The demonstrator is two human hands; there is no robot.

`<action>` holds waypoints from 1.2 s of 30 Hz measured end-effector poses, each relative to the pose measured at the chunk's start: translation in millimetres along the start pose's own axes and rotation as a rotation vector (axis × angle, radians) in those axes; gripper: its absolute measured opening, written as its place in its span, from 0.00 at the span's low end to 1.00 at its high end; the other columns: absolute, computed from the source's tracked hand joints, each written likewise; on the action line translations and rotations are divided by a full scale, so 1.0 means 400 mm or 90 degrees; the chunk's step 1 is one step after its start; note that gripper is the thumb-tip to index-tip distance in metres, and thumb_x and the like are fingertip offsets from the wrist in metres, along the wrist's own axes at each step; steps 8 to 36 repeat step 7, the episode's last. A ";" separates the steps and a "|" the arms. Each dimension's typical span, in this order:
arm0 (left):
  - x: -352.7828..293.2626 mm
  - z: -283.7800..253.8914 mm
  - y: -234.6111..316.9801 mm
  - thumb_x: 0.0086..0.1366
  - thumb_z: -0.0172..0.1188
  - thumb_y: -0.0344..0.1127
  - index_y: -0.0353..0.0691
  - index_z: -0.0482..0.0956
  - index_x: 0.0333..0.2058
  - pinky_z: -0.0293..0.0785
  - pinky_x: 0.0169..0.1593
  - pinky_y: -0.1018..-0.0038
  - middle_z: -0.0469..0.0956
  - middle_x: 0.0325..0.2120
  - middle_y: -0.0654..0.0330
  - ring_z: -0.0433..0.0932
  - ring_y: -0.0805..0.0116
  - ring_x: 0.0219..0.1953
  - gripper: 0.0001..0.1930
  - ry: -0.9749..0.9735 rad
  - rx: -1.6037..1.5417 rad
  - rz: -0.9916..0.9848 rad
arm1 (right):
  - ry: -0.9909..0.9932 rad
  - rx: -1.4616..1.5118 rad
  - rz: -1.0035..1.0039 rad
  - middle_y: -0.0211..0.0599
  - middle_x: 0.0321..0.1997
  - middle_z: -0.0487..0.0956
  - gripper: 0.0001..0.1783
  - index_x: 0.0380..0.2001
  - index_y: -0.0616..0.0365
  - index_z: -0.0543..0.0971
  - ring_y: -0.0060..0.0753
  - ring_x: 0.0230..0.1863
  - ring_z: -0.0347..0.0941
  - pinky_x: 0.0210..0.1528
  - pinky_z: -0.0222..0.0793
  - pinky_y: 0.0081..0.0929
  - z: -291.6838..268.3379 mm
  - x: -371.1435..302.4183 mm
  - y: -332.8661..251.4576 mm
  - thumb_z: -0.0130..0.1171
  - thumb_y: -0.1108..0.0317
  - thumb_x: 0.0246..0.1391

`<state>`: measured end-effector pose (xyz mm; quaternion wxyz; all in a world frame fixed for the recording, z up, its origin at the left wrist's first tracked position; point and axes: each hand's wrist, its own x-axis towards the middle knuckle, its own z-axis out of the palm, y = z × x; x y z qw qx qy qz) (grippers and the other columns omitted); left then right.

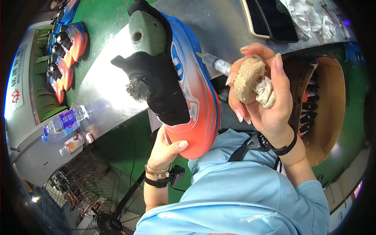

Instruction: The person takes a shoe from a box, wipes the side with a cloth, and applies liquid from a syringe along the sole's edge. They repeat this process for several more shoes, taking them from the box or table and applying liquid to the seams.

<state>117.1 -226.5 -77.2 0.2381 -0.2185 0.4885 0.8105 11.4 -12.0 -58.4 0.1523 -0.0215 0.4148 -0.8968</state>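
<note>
My left hand [163,148] grips a sneaker [194,131] by its toe, thumb on top of the coral front. The shoe fades from coral to white and blue, with a black upper, a clear round dial [138,89] and a dark green form [145,33] in its opening. In my right hand [274,92], palm up with curled fingers, rests a tan, rough, curved lump [246,78] with a whitish wad [265,92] against it. A syringe [216,64] with a yellow tip points toward the shoe from behind those fingers; whether they hold it is hidden.
Several similar sneakers [72,43] stand beside a green conveyor at the left. Bottles [68,121] lie on the lower left ledge, above a fan [105,196]. Phones [276,19] and crumpled paper [303,17] lie on the metal table. A cardboard box [327,105] is at right.
</note>
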 end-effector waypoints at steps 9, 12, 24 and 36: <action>0.035 0.000 -0.059 0.46 0.64 0.35 0.33 0.56 0.51 0.66 0.49 0.72 0.68 0.44 0.53 0.69 0.66 0.46 0.35 -0.094 -0.089 0.059 | -0.017 -0.050 0.058 0.45 0.28 0.69 0.26 0.44 0.55 0.60 0.27 0.08 0.60 0.07 0.54 0.16 0.005 -0.049 -0.048 0.22 0.47 0.58; 0.035 0.000 -0.059 0.46 0.64 0.35 0.33 0.56 0.51 0.66 0.49 0.72 0.68 0.44 0.53 0.69 0.66 0.46 0.35 -0.094 -0.089 0.059 | -0.017 -0.050 0.058 0.45 0.28 0.69 0.26 0.44 0.55 0.60 0.27 0.08 0.60 0.07 0.54 0.16 0.005 -0.049 -0.048 0.22 0.47 0.58; 0.035 0.000 -0.059 0.46 0.64 0.35 0.33 0.56 0.51 0.66 0.49 0.72 0.68 0.44 0.53 0.69 0.66 0.46 0.35 -0.094 -0.089 0.059 | -0.017 -0.050 0.058 0.45 0.28 0.69 0.26 0.44 0.55 0.60 0.27 0.08 0.60 0.07 0.54 0.16 0.005 -0.049 -0.048 0.22 0.47 0.58; 0.035 0.000 -0.059 0.46 0.64 0.35 0.33 0.56 0.51 0.66 0.49 0.72 0.68 0.44 0.53 0.69 0.66 0.46 0.35 -0.094 -0.089 0.059 | -0.017 -0.050 0.058 0.45 0.28 0.69 0.26 0.44 0.55 0.60 0.27 0.08 0.60 0.07 0.54 0.16 0.005 -0.049 -0.048 0.22 0.47 0.58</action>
